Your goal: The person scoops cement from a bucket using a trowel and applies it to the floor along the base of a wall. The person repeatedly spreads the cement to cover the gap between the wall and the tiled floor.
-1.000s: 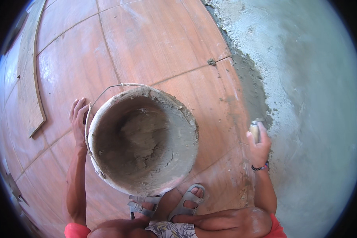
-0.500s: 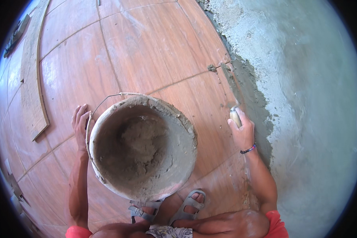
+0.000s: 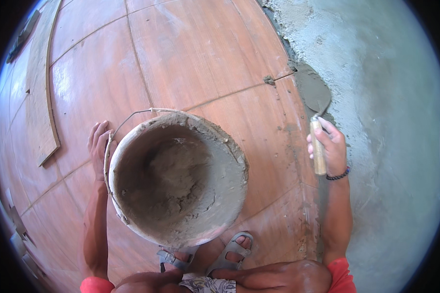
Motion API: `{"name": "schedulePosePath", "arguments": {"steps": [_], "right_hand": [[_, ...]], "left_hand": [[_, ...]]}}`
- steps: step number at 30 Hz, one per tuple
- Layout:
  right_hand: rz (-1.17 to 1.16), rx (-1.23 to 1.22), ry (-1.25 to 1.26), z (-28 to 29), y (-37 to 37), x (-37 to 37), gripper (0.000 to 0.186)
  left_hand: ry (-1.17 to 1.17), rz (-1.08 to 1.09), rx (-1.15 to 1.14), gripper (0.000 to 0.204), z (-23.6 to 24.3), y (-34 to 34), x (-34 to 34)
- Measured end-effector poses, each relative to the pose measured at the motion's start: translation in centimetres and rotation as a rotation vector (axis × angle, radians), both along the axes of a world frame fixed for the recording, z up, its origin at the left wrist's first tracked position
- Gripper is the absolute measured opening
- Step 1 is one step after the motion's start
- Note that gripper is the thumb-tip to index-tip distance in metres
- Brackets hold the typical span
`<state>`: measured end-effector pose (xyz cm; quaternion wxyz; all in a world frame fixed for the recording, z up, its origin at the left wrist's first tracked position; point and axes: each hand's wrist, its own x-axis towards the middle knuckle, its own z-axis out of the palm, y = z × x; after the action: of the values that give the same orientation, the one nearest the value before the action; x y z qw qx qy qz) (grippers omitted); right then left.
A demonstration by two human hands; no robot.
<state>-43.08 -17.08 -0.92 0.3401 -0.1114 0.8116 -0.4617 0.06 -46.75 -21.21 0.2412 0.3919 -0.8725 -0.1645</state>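
Observation:
A round bucket (image 3: 215, 195) crusted with grey mortar stands in front of me, a lump of mortar (image 3: 178, 156) inside it. My left hand (image 3: 100, 144) is beside the bucket's left wall, fingers extended and slightly apart; the wire handle (image 3: 128, 117) crosses over it, and the bucket's rim hides part of the hand. On the right, my right hand (image 3: 331, 146) is closed around the wooden grip of a trowel (image 3: 319, 151). The trowel's rounded, mortar-coated blade (image 3: 313, 88) lies over the strip of mortar along the tile edge.
Reddish wood-patterned tiles (image 3: 205, 53) cover the floor at left and centre. A rough grey cement surface (image 3: 391, 161) borders them at right. A wooden plank (image 3: 40, 107) lies far left. A small mortar clump (image 3: 269, 80) sits near the tile edge. My sandalled feet (image 3: 232, 251) are behind the bucket.
My right hand has moved right with the trowel, from the tile's edge out over the mortar strip. The blade now shows its broad face. My left hand stays by the bucket.

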Motion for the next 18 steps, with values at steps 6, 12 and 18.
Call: {"name": "schedulePosePath", "arguments": {"steps": [6,12,18], "right_hand": [[-0.004,0.055,0.052,3.3,2.6,0.8,0.052],[0.038,0.122,0.317,2.8,5.4,3.3,0.051],[0.261,0.230,0.357,-1.7,3.4,4.0,0.047]], "left_hand": [[0.047,-0.010,0.027,0.024,-0.9,-0.4,0.7],[0.065,-0.027,0.047,0.026,-1.1,-0.4,0.7],[0.024,-0.030,0.022,0.027,-0.8,-0.4,0.7]]}}
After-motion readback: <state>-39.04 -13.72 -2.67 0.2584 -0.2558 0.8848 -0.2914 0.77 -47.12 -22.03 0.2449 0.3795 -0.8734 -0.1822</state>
